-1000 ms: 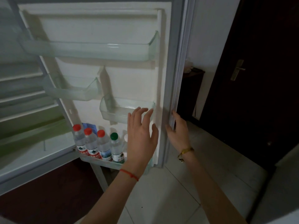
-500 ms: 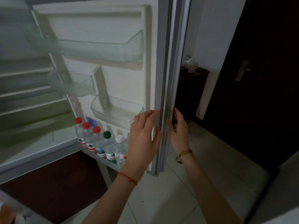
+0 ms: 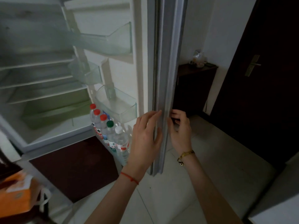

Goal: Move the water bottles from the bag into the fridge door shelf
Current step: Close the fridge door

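Five water bottles (image 3: 111, 135) stand upright in a close row in the lowest door shelf (image 3: 123, 160) of the open fridge door (image 3: 145, 62), running from the hinge side out toward the door's free edge. They are clear plastic with coloured label bands. The three nearest the hinge have red caps, the next a green cap, and the outermost a white cap. Each touches its neighbour.

Just above the row a small clear bin (image 3: 118, 104) hangs on the door's inner face. A second small bin (image 3: 87, 73) sits higher toward the hinge, and a wide shelf (image 3: 113, 44) runs across above both.

The left hand (image 3: 145, 139) lies just beside the white-capped bottle, fingers straight and slightly spread, their tips on the inner side of the door's free edge. A red cord circles its wrist. The right hand (image 3: 179, 128) is on the other side of that edge, fingers curled round it and gripping the door, with a gold bracelet at the wrist.

The fridge interior (image 3: 40, 75) is lit, showing glass shelves and a pale green drawer (image 3: 53, 110) at the bottom. An orange bag (image 3: 14, 196) with a white handle sits at the lower left corner of the view. The floor is pale tile (image 3: 202, 183), with a dark red patch (image 3: 72, 165) in front of the fridge. Past the door a dark cabinet (image 3: 194, 88) stands against the white wall with a crumpled clear bag (image 3: 198, 58) on top, and a dark wooden door (image 3: 267, 78) with a metal lever handle stands to its right.
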The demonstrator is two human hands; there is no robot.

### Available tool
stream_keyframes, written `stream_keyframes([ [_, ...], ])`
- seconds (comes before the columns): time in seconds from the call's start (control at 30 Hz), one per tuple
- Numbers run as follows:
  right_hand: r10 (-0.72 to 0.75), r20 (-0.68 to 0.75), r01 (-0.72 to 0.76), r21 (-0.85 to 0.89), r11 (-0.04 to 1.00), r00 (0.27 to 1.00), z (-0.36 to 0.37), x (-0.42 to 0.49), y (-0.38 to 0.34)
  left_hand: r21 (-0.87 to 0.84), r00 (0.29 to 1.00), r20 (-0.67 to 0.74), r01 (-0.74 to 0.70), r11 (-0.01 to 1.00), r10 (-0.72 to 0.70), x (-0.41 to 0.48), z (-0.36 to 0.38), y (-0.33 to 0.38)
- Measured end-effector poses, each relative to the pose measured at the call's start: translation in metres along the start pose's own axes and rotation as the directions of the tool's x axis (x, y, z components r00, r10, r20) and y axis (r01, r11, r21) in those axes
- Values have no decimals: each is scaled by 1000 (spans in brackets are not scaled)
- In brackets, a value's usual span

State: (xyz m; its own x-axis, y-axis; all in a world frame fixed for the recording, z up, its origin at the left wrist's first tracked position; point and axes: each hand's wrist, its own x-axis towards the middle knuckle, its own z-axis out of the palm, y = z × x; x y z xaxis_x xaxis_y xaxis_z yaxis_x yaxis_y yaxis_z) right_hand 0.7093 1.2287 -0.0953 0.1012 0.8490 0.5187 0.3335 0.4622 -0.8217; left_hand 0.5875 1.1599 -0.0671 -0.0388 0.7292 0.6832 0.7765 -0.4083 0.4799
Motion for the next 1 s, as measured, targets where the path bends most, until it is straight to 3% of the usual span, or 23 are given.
stream_keyframes([
  [0.43,-201,239,188,74,979,950,47,-92,-71,3,981,-55,187,982,-187,-81,-91,-14],
  [0.7,-367,389,333,156,930,845,108,-118,-103,9,937,-211,286,958,-278,-111,-137,-45],
  [0.87,-462,504,423,199,884,730,150,-123,-120,27,869,-357,376,926,-342,-119,-165,-67],
  [1.0,-496,530,434,248,866,688,186,-122,-131,119,814,-474,437,891,-336,-116,-185,-84],
])
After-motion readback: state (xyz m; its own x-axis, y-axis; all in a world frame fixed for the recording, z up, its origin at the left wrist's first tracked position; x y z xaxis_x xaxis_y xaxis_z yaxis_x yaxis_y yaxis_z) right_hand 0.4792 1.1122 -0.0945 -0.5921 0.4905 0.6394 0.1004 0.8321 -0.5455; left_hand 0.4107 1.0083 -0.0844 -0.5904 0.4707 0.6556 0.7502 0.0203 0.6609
